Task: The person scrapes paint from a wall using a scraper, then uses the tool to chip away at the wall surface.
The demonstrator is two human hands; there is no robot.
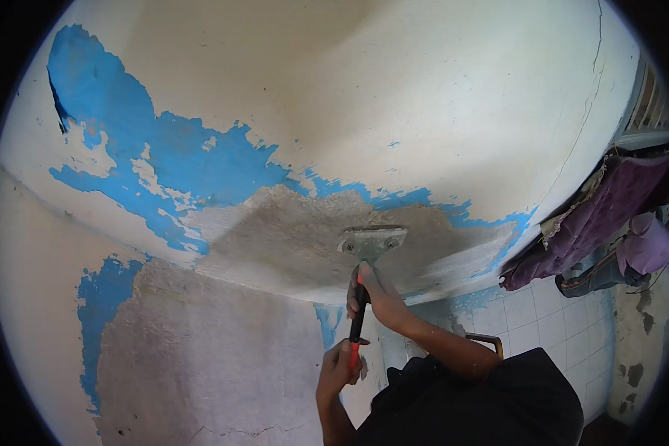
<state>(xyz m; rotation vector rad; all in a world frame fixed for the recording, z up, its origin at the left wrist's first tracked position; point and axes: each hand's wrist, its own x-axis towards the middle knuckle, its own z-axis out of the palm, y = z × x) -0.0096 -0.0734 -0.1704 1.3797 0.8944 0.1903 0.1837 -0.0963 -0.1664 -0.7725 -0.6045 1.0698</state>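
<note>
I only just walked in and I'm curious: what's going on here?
A person is holding a long-handled scraper with both bare hands: the right hand is up near the head, the left hand lower on the red and black handle. The wide blade is at a bare grey patch of the wall. Ragged blue areas border that patch, and beyond them the pale surface is mostly in place.

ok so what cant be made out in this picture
- head view: parts of the scraper handle, under the right hand and left hand
- head view: rest of the brown frame, behind right arm and black shirt
- head view: slats, cut off by dark lens rim
- head view: whatever is behind the purple cloth
</note>
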